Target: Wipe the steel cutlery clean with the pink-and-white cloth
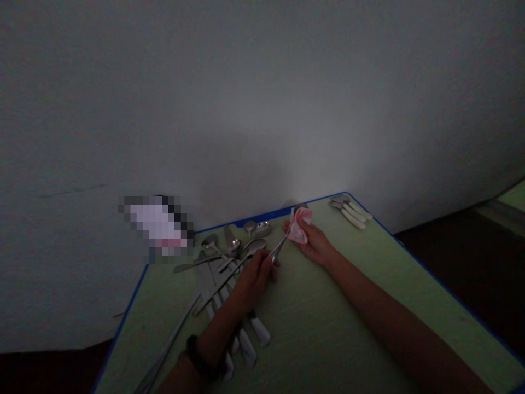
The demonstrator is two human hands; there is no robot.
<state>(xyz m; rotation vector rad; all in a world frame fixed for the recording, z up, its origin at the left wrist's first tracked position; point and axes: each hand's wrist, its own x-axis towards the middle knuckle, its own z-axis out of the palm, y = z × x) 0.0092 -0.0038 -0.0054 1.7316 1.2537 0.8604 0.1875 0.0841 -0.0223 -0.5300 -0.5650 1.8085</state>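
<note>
My left hand [259, 271] grips the end of a metal handle that slants up to the right. This looks like a large spoon [279, 247], its dark rounded bowl partly showing past the cloth. My right hand [314, 241] is closed round a crumpled pink-and-white cloth [301, 225], which wraps the spoon's upper part. Under and left of my left forearm lies a loose pile of metal spoons [262, 228] and knives, several with white handles [247, 347]. My left forearm hides part of the pile.
Several forks with cream handles [353, 218] lie together at the table's far right corner. Long thin metal utensils [170, 342] rest near the left edge. The light green table [369, 273] has a blue rim and stands against a grey wall [262, 109]. A blurred-out patch covers the far left corner.
</note>
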